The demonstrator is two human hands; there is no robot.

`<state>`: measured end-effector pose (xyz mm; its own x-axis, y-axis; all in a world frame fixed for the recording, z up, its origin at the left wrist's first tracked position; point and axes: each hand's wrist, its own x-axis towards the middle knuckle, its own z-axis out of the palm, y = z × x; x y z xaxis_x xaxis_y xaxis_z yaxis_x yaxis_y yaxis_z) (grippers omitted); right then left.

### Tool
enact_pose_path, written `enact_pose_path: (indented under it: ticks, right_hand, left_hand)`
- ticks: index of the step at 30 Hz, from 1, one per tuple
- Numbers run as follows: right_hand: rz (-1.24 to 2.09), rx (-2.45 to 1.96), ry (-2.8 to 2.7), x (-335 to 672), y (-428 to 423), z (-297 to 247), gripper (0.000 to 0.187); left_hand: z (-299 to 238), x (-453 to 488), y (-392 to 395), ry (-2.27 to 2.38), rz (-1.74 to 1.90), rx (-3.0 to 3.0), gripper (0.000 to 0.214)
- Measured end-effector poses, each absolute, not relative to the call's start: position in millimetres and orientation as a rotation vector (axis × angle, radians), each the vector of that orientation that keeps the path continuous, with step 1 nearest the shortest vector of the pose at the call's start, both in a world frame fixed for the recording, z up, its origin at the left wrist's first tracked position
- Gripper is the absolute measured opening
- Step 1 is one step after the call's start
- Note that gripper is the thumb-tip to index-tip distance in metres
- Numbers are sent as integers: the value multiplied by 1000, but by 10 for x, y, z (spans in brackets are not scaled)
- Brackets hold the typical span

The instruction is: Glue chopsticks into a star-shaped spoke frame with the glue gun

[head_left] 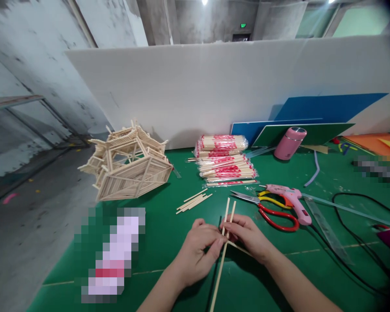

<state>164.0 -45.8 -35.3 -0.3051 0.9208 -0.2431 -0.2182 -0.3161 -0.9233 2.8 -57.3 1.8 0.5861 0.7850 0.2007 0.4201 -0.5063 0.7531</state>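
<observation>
Close in front of me, both hands are at several thin wooden sticks [219, 274] that meet at an angle. My left hand [199, 247] pinches them near the joint, thumb and fingers together. My right hand [248, 236] has its fingers closed around the sticks from the other side. One long stick runs toward me past the joint, another slants off under my right hand, and two ends point up and away. The exact contact at the joint is hidden by the fingertips. Beyond my hands lies a small group of short cut sticks [193, 202].
A wooden stick structure [134, 173] stands at left. Wrapped stick bundles [225, 162] lie at the back. To the right are red-and-yellow-handled scissors [277, 218], a pink glue gun [289, 197] with its cord, a pink bottle [289, 144] and a leaning green board [321, 132].
</observation>
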Motion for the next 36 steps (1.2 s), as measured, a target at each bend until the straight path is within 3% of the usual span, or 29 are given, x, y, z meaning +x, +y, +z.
enact_pose_path:
  ticks: [7,16,23,29,36]
  right_hand:
    - [1730,-1067,-1139,1650,-471,-284,21]
    - [1662,-1076,-1242,1645,-472,-299,22]
    - [1668,-1112,-1221,1696,-464,-256,21]
    - [1492,-1240,-1008,1844,-439,-299,21]
    - [1276,-1248,-787,1816,-456,-370,22]
  left_hand:
    - [-24,59,-527,1163,788,1643,21]
    - [-41,137,-460,1127,581,1243,25]
    - [-40,102,-391,1143,668,1265,18]
    - [78,-102,-373,1209,1055,1273,17]
    - [85,90,-526,1188,890,1628,17]
